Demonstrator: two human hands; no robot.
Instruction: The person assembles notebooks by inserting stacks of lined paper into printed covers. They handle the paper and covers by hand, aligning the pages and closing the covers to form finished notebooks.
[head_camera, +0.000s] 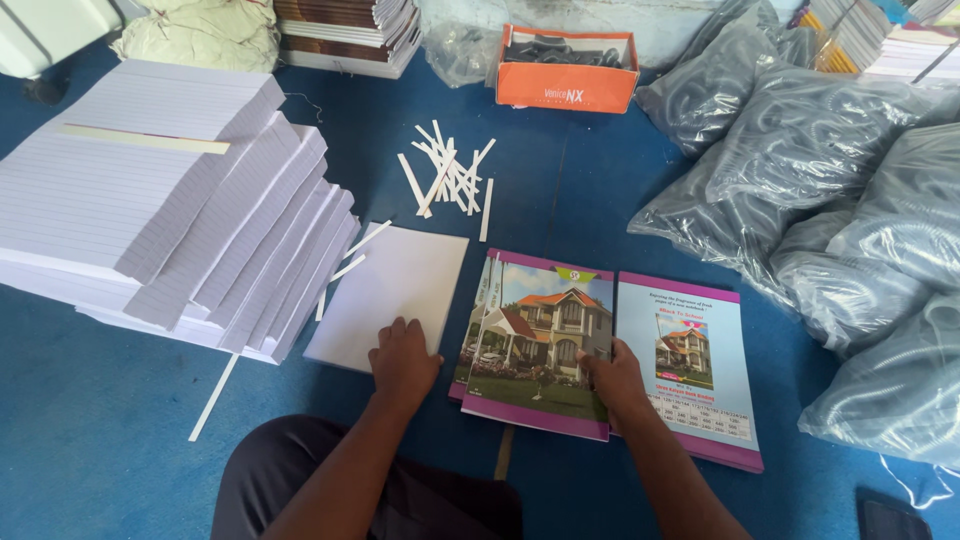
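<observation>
Head cam: left hand (403, 360) is lying flat, fingers spread, on the blank white sheets (395, 290); right hand (615, 380) is pinching the house-picture cover (540, 330).

Seated on a blue floor (90, 420), a person pressed the left hand (404, 362) flat on a small stack of white sheets (395, 280) while the right hand (614, 380) gripped a house-picture cover (540, 330). Fanned lined paper stacks (170, 210) lay left of the left hand, paper strips (447, 177) and an orange box (567, 70) beyond it.
</observation>
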